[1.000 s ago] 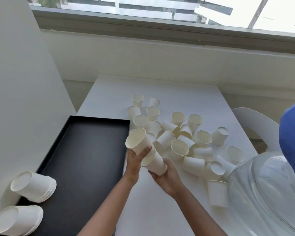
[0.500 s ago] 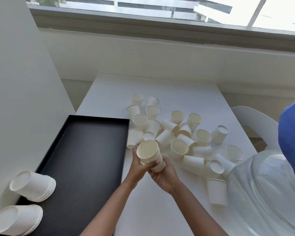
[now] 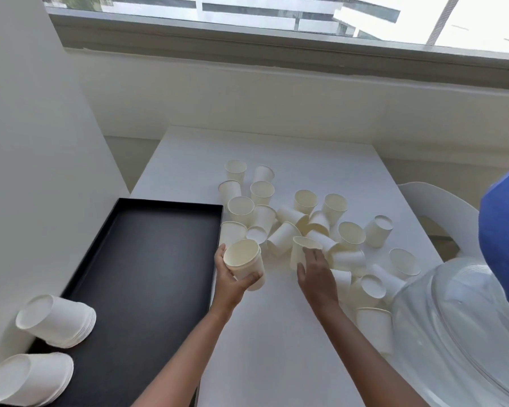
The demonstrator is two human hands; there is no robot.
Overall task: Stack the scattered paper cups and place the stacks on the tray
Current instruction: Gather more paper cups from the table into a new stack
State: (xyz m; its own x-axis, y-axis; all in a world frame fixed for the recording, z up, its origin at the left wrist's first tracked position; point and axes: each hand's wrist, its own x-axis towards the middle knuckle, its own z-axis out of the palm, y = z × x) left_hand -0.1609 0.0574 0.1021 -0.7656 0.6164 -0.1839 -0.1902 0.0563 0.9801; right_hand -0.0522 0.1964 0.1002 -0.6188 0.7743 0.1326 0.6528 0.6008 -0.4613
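Stacks of smooth white paper cups lie on their sides at the near end of the matte black tray (image 3: 147, 259): the nearer stack (image 3: 27, 380) and the farther stack (image 3: 56, 321). Beyond, the left hand (image 3: 229, 277) curls its fingers round a short held stack (image 3: 243, 259), mouth tilted toward the camera, just right of the tray's rim. The right hand (image 3: 316, 274) lays fairly straight fingers against a loose cup (image 3: 301, 251), thumb spread. Tapered scattered cups (image 3: 306, 218) litter the white bench (image 3: 276, 333) behind.
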